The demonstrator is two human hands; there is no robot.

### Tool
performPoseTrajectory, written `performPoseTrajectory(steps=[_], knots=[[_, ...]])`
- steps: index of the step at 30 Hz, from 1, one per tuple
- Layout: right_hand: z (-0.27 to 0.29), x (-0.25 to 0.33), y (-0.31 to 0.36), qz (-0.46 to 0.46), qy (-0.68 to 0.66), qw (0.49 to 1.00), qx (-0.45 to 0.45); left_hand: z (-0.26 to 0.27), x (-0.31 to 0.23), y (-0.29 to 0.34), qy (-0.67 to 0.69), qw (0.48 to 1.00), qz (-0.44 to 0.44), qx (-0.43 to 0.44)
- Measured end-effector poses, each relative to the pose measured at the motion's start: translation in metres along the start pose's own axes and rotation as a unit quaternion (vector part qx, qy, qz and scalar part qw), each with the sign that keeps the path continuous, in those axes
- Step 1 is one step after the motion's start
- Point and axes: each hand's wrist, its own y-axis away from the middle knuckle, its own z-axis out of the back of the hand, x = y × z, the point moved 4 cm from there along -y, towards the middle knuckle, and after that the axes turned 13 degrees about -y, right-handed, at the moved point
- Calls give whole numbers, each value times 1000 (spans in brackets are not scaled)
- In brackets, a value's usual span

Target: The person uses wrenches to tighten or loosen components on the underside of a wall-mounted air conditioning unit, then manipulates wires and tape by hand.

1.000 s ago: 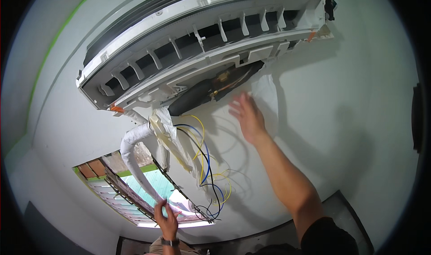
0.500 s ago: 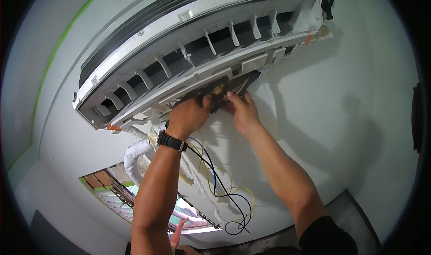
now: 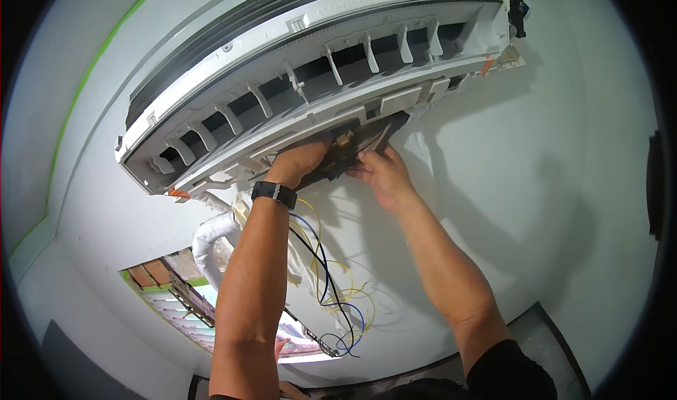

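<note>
Where both hands meet the work: the dark pipe sleeve [image 3: 328, 172] lies along the underside of the white wall unit [image 3: 310, 105], slanting up to the right, with a brass fitting [image 3: 345, 138] showing in its open part.
Left hand [image 3: 302, 159]: raised to the sleeve just left of the fitting, its fingertips out of sight; whether they are spread or pinching, I cannot tell.
Right hand [image 3: 386, 178]: thumb and curled fingers pinching the sleeve's lower edge, below and to the right of the fitting.
Left wrist: a watch [image 3: 275, 194] on a black strap.
Wall unit: open along its front, a row of pale upright vanes crossing the dark slot, its left end lower in the view.
Loose wires [image 3: 326, 266]: yellow, blue and black, looping down the wall between the two forearms.
White wrapped hose [image 3: 205, 245]: bending down below the unit's left end, partly behind the left forearm.
Window opening [image 3: 148, 273]: low on the left, edged in green, partly covered by the same forearm.
</note>
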Motion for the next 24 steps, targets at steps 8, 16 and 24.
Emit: performPoseTrajectory(steps=[8,16,24], knots=[[-16,0,-1,17,15,1000,1,-15,-5,33,-221,945,-2,-239],[-18,-7,-4,55,62,992,-98,-15,8,46,-226,919,-88,-312],[-10,-1,-10,33,46,986,-158,-4,4,35,-151,977,-2,-150]])
